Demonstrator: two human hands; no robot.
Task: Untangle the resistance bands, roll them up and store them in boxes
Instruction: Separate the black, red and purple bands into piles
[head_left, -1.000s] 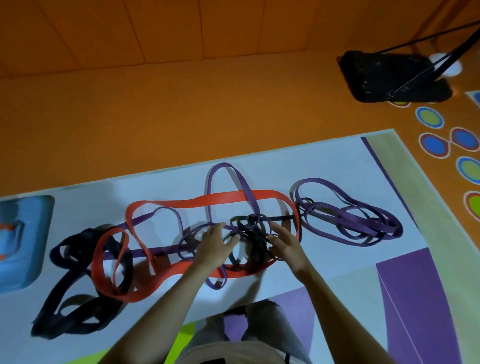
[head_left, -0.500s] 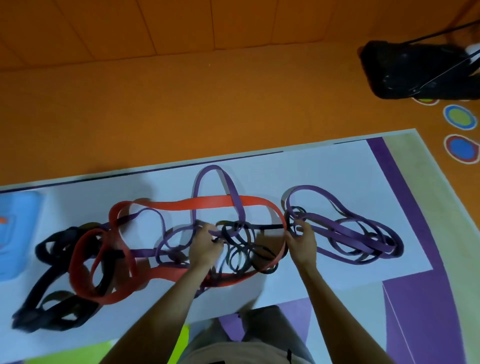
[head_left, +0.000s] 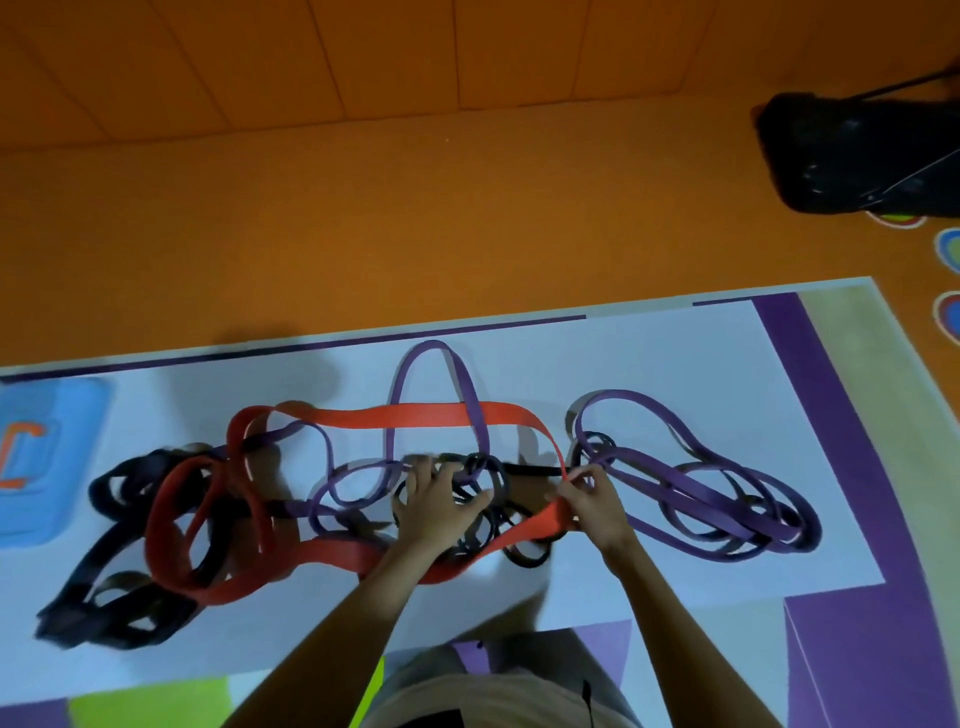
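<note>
Several resistance bands lie tangled on a white mat. A wide red band loops across the middle. A purple band coils at the right and arches over the red one. Thin black bands knot at the centre, and a wide dark band bunches at the left. My left hand rests on the black knot with fingers spread. My right hand pinches the red band's right bend, close to a taut black strand. A blue box sits at the left edge.
Orange floor lies beyond the mat. A black bag with a strap sits far right. Coloured circle markings dot the floor at the right edge. My knees are at the bottom centre.
My right hand has shifted from the purple coil's edge onto the red band's right bend and pinched it. My left hand stayed on the black knot. The view moved slightly.
</note>
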